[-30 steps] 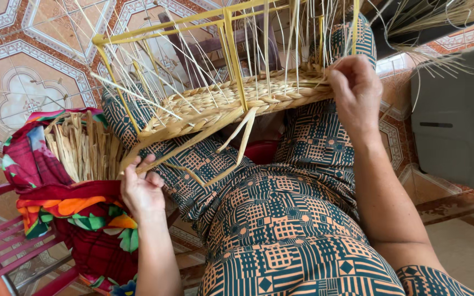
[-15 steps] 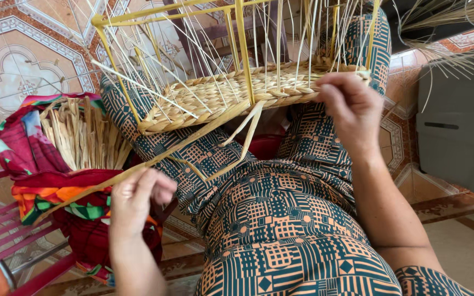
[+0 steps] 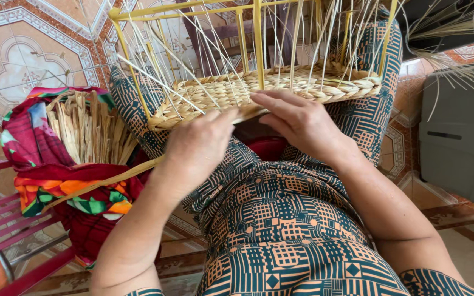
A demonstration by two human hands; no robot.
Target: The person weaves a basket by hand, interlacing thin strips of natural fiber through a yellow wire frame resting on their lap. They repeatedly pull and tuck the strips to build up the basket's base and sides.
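Basket: a half-woven basket base (image 3: pixel 270 87) rested on the person's lap, braided straw filling a yellow wire frame (image 3: pixel 258 44), loose stakes rising at the far side.
Left hand: the left hand (image 3: pixel 196 148) was closed on a long straw strand (image 3: pixel 100 183) that trailed left and near, fingertips at the near rim of the weave.
Right hand: the right hand (image 3: pixel 303 123) lay fingers spread, pressing flat on the near edge, pinching nothing visible.
Supply: a bundle of dry straw (image 3: pixel 91 129) sat in a bright floral cloth (image 3: pixel 45 181) on a red chair (image 3: pixel 12 241), just left.
Doing it well: likely, keep the strand taut and the weave pinned.
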